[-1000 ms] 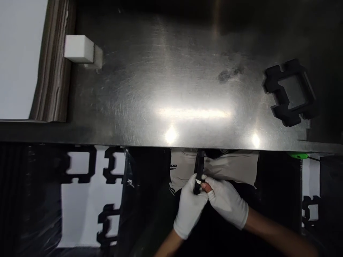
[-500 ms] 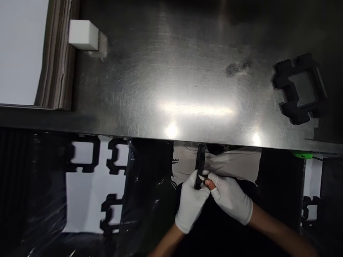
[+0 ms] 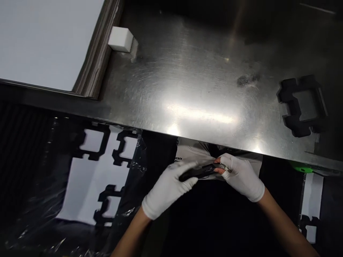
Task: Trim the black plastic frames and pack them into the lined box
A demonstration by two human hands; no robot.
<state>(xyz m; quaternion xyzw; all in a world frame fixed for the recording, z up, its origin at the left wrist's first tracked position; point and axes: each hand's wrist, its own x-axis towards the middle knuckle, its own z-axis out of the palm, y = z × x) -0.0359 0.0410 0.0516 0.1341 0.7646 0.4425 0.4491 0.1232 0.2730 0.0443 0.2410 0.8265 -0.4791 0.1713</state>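
Note:
Both my hands wear white gloves and meet just below the table's front edge. Between them is a black foam frame [image 3: 199,172], seen edge-on and lying nearly sideways. My left hand [image 3: 171,184] grips its left end between thumb and fingers. At the other end, my right hand [image 3: 242,175] has bare thumb and fingertip closed on a small blade [image 3: 224,166], mostly hidden by the fingers. Those fingertips touch or nearly touch the foam; which one, I cannot tell.
On the metal table [image 3: 171,78] lies another black foam frame [image 3: 294,107] at the right. A stack of sheets [image 3: 53,43] with a white block [image 3: 121,38] beside it stands at the left. Below are plastic-wrapped black frames [image 3: 104,142] and a green-handled tool [image 3: 304,169].
The foam frame has turned from upright to nearly sideways. My left hand has shifted left and my right hand up and right, so they are farther apart. The view has tilted.

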